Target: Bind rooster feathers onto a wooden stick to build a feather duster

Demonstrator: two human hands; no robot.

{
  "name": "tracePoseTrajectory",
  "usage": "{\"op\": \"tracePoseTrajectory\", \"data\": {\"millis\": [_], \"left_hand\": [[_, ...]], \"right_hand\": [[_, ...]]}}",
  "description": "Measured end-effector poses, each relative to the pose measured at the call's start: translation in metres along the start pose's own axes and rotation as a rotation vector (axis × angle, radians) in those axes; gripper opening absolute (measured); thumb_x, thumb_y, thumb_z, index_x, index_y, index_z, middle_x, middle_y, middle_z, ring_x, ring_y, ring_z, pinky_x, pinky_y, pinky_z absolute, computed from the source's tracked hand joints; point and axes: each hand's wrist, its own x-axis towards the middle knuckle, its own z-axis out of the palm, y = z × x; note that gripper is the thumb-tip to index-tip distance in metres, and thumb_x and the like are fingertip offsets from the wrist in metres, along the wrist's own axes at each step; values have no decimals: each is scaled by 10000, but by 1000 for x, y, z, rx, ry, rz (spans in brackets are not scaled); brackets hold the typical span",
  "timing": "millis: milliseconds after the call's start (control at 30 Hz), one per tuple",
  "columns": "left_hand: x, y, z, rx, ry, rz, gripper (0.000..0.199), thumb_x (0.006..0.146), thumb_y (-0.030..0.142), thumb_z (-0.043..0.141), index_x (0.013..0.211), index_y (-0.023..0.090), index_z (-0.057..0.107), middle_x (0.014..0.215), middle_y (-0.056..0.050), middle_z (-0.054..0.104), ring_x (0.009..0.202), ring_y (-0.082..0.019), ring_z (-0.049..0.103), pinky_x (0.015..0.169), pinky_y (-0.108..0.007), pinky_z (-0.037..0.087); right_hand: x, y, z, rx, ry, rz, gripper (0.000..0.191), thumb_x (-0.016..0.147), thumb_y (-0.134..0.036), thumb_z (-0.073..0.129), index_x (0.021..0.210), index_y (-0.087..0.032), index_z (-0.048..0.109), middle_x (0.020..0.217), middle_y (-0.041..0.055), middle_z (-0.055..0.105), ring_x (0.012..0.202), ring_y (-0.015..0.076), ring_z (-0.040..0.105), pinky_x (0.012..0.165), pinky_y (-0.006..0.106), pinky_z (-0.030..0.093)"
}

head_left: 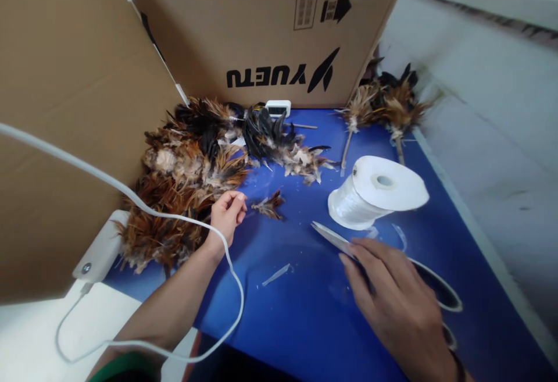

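Note:
My left hand [228, 214] is in a pinch beside the brown feather pile [183, 196]; what its fingertips hold, if anything, is too small to make out. Just right of those fingertips, a small feather tuft [269, 205] lies on the blue tabletop. My right hand [396, 295] grips a pair of scissors [333, 236] near the pivot. The blades point away to the upper left, pressed together or nearly so, and the handle loops show partly behind the hand. A white spool [357, 204] wound with clear plastic tape stands beyond the scissors.
A large cardboard box [244, 33] walls off the back and left. Feather bunches on sticks [399, 106] lie at the back right. A small white device [278, 107] sits by the box. A white cable [143, 204] loops across the left forearm. A clear plastic scrap [276, 275] lies mid-table.

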Motion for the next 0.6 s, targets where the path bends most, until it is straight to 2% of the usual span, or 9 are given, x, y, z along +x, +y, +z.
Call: {"op": "tracePoseTrajectory", "data": {"millis": [133, 267, 367, 467, 600], "left_hand": [[-2, -2, 0, 28, 29, 40, 231, 709, 331, 655, 837, 168, 553, 582, 59, 511, 381, -21, 415, 343, -140, 245], [-6, -2, 0, 85, 53, 86, 232, 706, 336, 665, 798, 170, 532, 575, 61, 532, 370, -26, 426, 344, -145, 282], [-10, -1, -1, 132, -13, 127, 236, 778, 385, 584, 745, 157, 528, 539, 46, 541, 361, -34, 431, 355, -151, 296], [-14, 0, 0, 186, -84, 180, 258, 838, 399, 494, 781, 154, 554, 508, 41, 526, 365, -43, 436, 379, -159, 315], [-21, -2, 4, 228, -194, 269, 240, 842, 374, 493, 904, 167, 596, 673, 0, 593, 387, -41, 457, 406, -178, 350]], "right_hand": [[-9, -7, 4, 133, -57, -40, 228, 782, -75, 601, 1004, -127, 596, 812, 58, 650, 745, 141, 603, 788, 295, 464], [-17, -10, 12, 222, -175, -60, 228, 834, -85, 531, 1046, -137, 599, 823, 54, 641, 766, 135, 600, 816, 300, 449], [-15, -11, 14, 259, -172, -106, 239, 885, -104, 432, 1042, -145, 608, 887, 61, 647, 850, 137, 609, 804, 274, 451], [-8, -12, 14, 230, -138, -178, 274, 909, -115, 368, 956, -174, 632, 851, 46, 668, 784, 127, 626, 704, 257, 457], [-3, -12, 16, 161, -77, -326, 289, 902, -85, 366, 889, -176, 640, 821, 38, 690, 692, 119, 630, 655, 262, 450]]}}
